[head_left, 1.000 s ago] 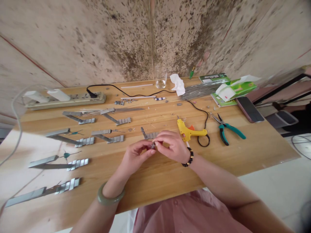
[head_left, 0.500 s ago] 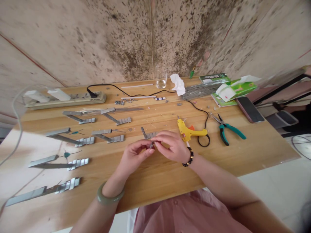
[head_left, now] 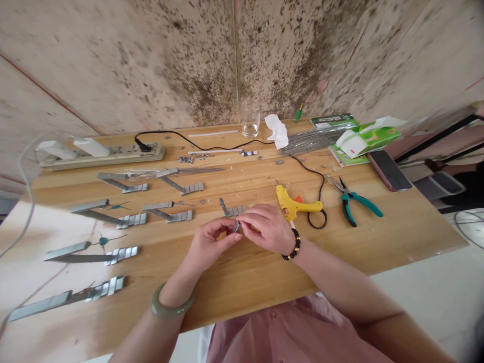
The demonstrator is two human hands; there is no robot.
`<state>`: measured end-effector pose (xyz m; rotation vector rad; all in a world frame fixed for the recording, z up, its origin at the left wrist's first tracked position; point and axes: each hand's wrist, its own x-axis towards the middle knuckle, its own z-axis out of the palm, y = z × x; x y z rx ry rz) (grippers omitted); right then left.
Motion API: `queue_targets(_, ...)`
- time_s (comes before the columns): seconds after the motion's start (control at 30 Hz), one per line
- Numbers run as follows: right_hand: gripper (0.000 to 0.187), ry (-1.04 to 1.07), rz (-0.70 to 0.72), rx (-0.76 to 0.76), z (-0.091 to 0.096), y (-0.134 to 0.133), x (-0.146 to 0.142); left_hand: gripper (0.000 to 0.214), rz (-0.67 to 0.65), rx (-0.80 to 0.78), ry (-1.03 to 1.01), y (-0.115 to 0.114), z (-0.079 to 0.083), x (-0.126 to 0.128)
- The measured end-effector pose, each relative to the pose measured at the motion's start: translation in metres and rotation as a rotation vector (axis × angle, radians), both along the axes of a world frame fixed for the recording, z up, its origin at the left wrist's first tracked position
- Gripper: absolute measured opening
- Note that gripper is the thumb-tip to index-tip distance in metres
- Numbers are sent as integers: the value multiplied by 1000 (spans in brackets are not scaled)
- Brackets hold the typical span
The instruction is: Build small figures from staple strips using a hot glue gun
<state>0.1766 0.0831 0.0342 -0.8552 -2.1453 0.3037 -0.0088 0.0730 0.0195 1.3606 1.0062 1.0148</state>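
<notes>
Between my fingertips is a small grey strip [head_left: 236,227], mostly covered by the fingers. My left hand [head_left: 209,244] pinches it from the left, thumb and forefinger closed on it. My right hand [head_left: 266,229] grips its upper end with the fingertips. Just beyond the hands lies a bent grey strip piece [head_left: 235,210] with a segmented end, partly hidden by my right hand. A yellow glue gun [head_left: 298,204] rests right of my right hand. Several similar folded grey strips, such as the nearest one [head_left: 179,217], lie to the left.
Green-handled pliers [head_left: 361,201] and a phone [head_left: 389,170] lie at the right. At the back stand a glass [head_left: 250,126], a bundle of thin wires [head_left: 313,141] and a green tissue pack [head_left: 380,136]. A power strip [head_left: 124,155] with a black cord is at the back left.
The small strip between my fingers has tilted slightly and shows more of its face. Both hands have hardly moved; everything else lies as before.
</notes>
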Motion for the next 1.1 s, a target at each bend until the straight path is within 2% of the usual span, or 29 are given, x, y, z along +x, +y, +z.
queue_targets(0.6, 13, 189, 65, -247, -1, 1, -2, 21, -3, 7, -19, 0, -3, 0)
queue_targets(0.9, 12, 255, 52, -303, 0, 1, -3, 18, 3, 61, -9, 1, -3, 0)
queue_targets(1.1, 12, 293, 37, -313, 3, 0, -3, 19, 3, 21, -45, 0, 0, -1)
